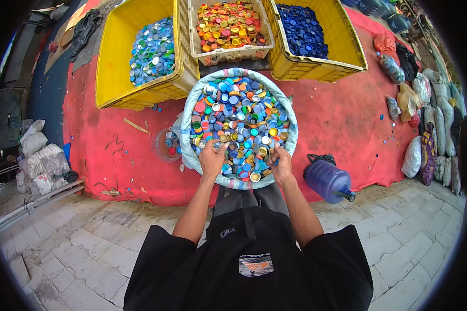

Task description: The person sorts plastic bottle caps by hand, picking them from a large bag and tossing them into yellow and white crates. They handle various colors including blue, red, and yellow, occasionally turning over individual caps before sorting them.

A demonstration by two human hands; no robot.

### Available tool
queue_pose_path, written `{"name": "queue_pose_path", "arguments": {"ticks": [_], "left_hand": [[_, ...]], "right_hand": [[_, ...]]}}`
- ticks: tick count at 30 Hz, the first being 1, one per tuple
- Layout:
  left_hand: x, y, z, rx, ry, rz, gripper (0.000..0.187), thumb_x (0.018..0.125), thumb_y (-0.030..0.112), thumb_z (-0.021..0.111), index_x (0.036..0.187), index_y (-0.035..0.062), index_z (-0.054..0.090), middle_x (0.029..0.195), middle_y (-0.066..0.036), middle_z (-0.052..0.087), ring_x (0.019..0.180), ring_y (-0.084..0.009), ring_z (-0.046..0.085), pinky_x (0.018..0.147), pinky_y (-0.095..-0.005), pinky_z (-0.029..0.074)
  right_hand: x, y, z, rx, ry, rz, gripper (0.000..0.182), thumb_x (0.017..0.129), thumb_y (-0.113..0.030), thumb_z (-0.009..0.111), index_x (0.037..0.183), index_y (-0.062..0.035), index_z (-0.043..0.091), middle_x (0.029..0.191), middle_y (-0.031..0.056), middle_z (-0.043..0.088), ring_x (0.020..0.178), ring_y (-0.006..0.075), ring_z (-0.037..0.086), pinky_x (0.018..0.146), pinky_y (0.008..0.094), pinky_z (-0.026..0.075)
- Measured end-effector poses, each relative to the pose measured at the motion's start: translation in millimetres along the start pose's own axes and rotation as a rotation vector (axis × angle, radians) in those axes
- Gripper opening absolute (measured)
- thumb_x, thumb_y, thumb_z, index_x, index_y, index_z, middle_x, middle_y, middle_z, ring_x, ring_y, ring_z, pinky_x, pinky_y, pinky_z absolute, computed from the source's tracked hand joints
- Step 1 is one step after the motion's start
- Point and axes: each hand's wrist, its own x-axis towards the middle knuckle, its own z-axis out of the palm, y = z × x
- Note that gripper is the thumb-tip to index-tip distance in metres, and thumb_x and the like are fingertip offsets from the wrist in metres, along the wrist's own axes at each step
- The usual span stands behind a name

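Observation:
A round container lined with a pale woven sack [290,116] stands in front of me, full of mixed plastic bottle caps [238,111] in blue, white, green, orange and gold. My left hand [211,159] is over its near left part, fingers curled in towards the thumb beside some gold caps [224,138]. At the near right side, my right hand [281,165] has its fingers bent and closed, low against the caps. Whatever either hand pinches is too small or hidden to make out.
Behind the sack stand a yellow crate [106,67] of light blue and green caps, a white crate [228,54] of orange and yellow caps, and another yellow crate [342,49] of dark blue caps. A clear tub [167,150] sits left; a large water jug [328,181] lies right.

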Motion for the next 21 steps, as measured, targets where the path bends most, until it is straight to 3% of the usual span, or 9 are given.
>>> {"name": "queue_pose_path", "arguments": {"ticks": [1,4,7,8,12,15,16,21], "left_hand": [[-8.8,-1.5,7.0,-0.012,0.002,0.032,0.054,0.075,0.029,0.077,0.115,-0.0009,0.056,0.071,-0.009,0.064,0.068,-0.0237,0.060,0.064,-0.0382,0.045],[-29.7,2.8,23.8,0.383,0.116,0.302,0.059,0.071,0.030,0.078,0.117,0.0006,0.055,0.085,-0.011,0.065,0.089,-0.0308,0.056,0.077,-0.0450,0.041],[-35.8,16.3,35.8,0.515,0.208,0.331,0.063,0.069,0.031,0.079,0.119,0.0022,0.053,0.099,-0.011,0.063,0.101,-0.0313,0.049,0.085,-0.0457,0.036],[-36.3,21.2,37.7,0.546,0.226,0.358,0.065,0.070,0.029,0.078,0.123,0.0023,0.051,0.099,-0.010,0.062,0.097,-0.0295,0.050,0.083,-0.0439,0.036],[-27.1,36.9,48.0,0.475,0.112,0.572,0.064,0.075,0.022,0.074,0.129,0.0015,0.048,0.097,-0.010,0.063,0.091,-0.0263,0.049,0.077,-0.0404,0.034],[-13.6,33.3,61.8,0.552,0.031,0.535,0.066,0.073,0.021,0.075,0.130,0.0021,0.048,0.095,-0.011,0.065,0.088,-0.0253,0.049,0.076,-0.0394,0.034],[-11.0,33.9,64.6,0.525,0.039,0.551,0.065,0.072,0.017,0.077,0.128,0.0012,0.049,0.087,-0.010,0.065,0.085,-0.0259,0.050,0.078,-0.0416,0.034],[-2.4,27.7,73.1,0.572,-0.027,0.593,0.063,0.073,0.014,0.073,0.129,-0.0001,0.049,0.092,-0.009,0.067,0.086,-0.0247,0.050,0.077,-0.0395,0.034]], "right_hand": [[-0.7,-0.3,0.0,-0.035,-0.030,0.003,0.034,0.088,-0.035,0.064,0.074,-0.0067,0.052,0.055,0.0010,0.042,0.053,0.0146,0.046,0.054,0.0292,0.038],[-4.1,1.7,5.3,-0.025,-0.021,0.021,0.030,0.087,-0.031,0.066,0.074,-0.0081,0.052,0.056,0.0001,0.043,0.050,0.0116,0.041,0.051,0.0271,0.036],[-0.3,6.8,5.0,-0.168,-0.045,-0.026,0.024,0.086,-0.026,0.068,0.076,-0.0092,0.054,0.059,-0.0012,0.047,0.049,0.0086,0.041,0.048,0.0244,0.034],[0.9,9.3,6.2,-0.268,-0.008,-0.044,0.019,0.089,-0.019,0.065,0.080,-0.0081,0.053,0.059,-0.0009,0.047,0.046,0.0074,0.038,0.046,0.0243,0.032],[-2.1,12.3,10.2,-0.268,0.013,-0.104,0.017,0.088,-0.020,0.066,0.082,-0.0087,0.055,0.060,-0.0015,0.048,0.046,0.0065,0.039,0.045,0.0236,0.032],[-7.5,5.6,12.8,-0.233,0.026,-0.106,0.016,0.088,-0.021,0.066,0.083,-0.0091,0.056,0.059,-0.0027,0.046,0.045,0.0068,0.037,0.046,0.0243,0.033],[-9.8,3.1,12.7,-0.211,0.022,-0.109,0.017,0.088,-0.022,0.066,0.084,-0.0092,0.056,0.059,-0.0029,0.045,0.045,0.0068,0.036,0.046,0.0244,0.033],[-12.1,-1.2,-1.2,-0.238,0.048,-0.137,0.015,0.087,-0.021,0.066,0.085,-0.0088,0.056,0.062,-0.0030,0.046,0.047,0.0065,0.037,0.047,0.0243,0.033]]}}
